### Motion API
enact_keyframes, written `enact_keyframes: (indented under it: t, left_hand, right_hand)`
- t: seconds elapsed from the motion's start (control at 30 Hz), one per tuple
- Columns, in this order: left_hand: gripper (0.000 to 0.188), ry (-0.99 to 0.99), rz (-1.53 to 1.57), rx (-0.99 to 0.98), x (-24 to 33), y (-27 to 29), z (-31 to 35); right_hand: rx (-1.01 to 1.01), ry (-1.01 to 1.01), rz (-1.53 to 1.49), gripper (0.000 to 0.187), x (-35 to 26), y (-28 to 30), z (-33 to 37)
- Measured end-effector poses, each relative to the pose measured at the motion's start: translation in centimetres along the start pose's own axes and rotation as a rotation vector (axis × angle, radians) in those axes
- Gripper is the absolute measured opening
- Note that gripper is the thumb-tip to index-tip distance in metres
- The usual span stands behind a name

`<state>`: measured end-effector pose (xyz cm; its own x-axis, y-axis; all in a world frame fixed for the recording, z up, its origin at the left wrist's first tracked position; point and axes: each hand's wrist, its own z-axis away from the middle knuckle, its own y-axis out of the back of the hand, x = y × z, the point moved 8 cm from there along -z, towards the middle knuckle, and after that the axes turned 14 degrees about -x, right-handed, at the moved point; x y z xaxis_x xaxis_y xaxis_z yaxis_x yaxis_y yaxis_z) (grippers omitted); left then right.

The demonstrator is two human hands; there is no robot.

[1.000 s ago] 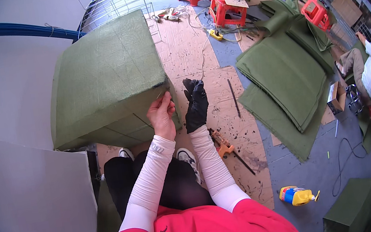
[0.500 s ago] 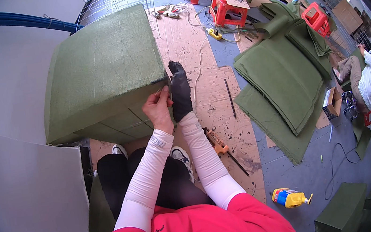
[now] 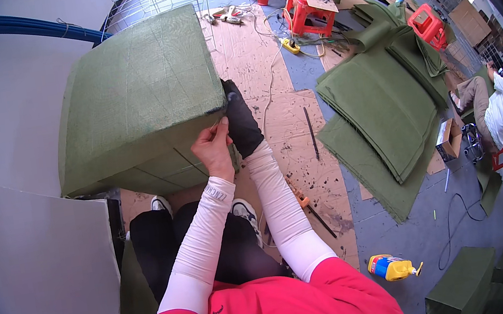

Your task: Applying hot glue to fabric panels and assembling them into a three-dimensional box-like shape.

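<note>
A large box covered in green fabric (image 3: 131, 77) stands before me, with straight lines showing through its cloth. At its near right corner my bare left hand (image 3: 213, 151) is closed, thumb and fingertips pinching the fabric edge. My right hand (image 3: 243, 119), in a black glove, lies against the box's right side just beside that corner. Its fingers look stretched along the side, partly hidden by the box edge. A dark patch marks the cloth at the corner between both hands.
Cardboard (image 3: 287, 133) covers the floor, with a dark rod (image 3: 312, 132) and an orange-handled tool (image 3: 301, 198), partly behind my right forearm. Stacked green fabric (image 3: 387, 112) lies to the right. A yellow bottle (image 3: 393, 267) and red stools (image 3: 310, 14) stand around; two people sit farther off.
My gloved right hand has turned and moved left, its fingers now pressed closer to the box side. My left hand keeps its pinch at the corner.
</note>
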<state>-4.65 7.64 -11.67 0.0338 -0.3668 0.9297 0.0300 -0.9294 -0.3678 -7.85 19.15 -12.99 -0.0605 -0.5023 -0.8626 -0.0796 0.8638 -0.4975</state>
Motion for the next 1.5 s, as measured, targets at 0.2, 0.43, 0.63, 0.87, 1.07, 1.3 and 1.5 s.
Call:
enact_keyframes:
  t: [0.2,0.43,0.63,0.87,1.07,1.3,1.5]
  left_hand:
    - [0.014,-0.028,-0.031,-0.001,0.0,0.0,-0.2]
    - [0.015,-0.021,-0.042,0.019,-0.2,0.2,-0.1]
    - [0.017,-0.057,-0.076,0.026,0.0,0.5,-0.3]
    - [0.021,-0.016,-0.132,0.007,0.4,0.6,-0.5]
    - [0.021,-0.011,-0.162,-0.009,0.2,0.2,-0.6]
    - [0.020,0.021,-0.195,0.013,0.2,0.3,-0.5]
    - [0.022,-0.019,-0.166,-0.001,0.0,0.1,-0.7]
  right_hand:
    - [-0.016,0.072,0.017,0.048,1.1,0.7,-0.1]
    - [-0.025,0.155,0.030,0.049,2.8,1.1,-0.7]
    - [-0.042,0.226,0.047,0.050,4.0,1.2,-2.6]
    - [-0.045,0.255,0.062,0.051,3.3,1.0,-1.5]
    - [-0.001,0.206,0.069,0.055,-1.8,1.0,-3.8]
    - [0.040,0.152,0.068,0.061,-3.2,-0.9,-4.0]
    - [0.158,0.573,-0.208,0.074,-4.7,1.2,-2.0]
